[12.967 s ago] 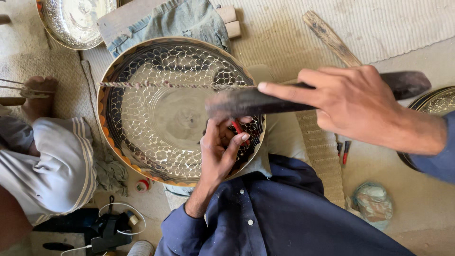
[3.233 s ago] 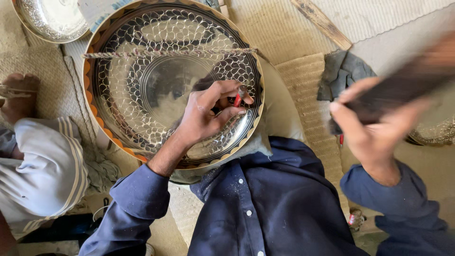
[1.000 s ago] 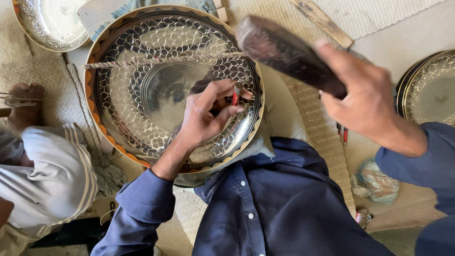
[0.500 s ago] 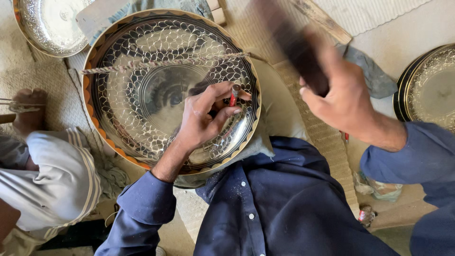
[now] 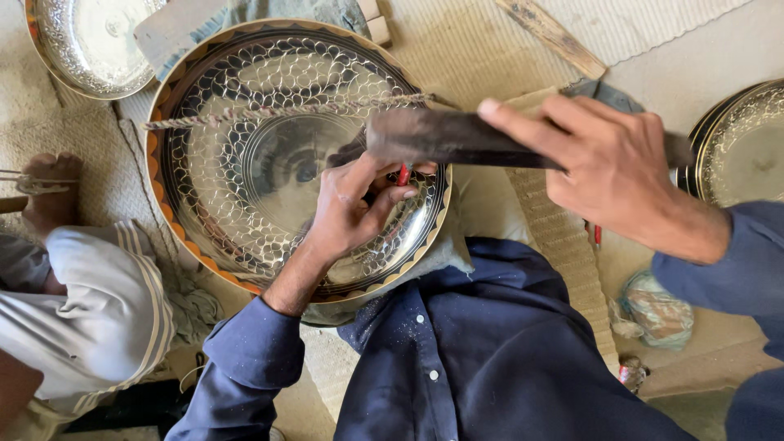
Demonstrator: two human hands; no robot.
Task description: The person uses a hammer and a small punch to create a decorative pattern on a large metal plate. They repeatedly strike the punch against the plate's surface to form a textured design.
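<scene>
Your left hand (image 5: 347, 216) rests on the big round tray (image 5: 245, 106), its fingers pinched around a small red-tipped punch (image 5: 403, 173) that stands on the patterned band near the tray's right rim. Your right hand (image 5: 608, 167) grips a dark, flat mallet (image 5: 441, 137), fingers wrapped tight around it with the forefinger laid along the top, and its head hangs just above the punch.

The tray lies tilted against your lap, on the woven mat (image 5: 465, 49) on the floor. A twisted cord (image 5: 286, 110) runs across its upper half. Judging by the surface, most of the scale-like pattern is already cut: it fills the wide ring all the way round, inside the orange and black rim. The smooth centre disc is bare, and whether it is meant to stay plain cannot be told. The part under your hand is hidden, so how much is left there is unclear.

Two other decorated trays lie nearby, one at top left (image 5: 90, 45), one at the right edge (image 5: 739, 143). Another person's foot (image 5: 51, 192) rests on the mat at the left.
</scene>
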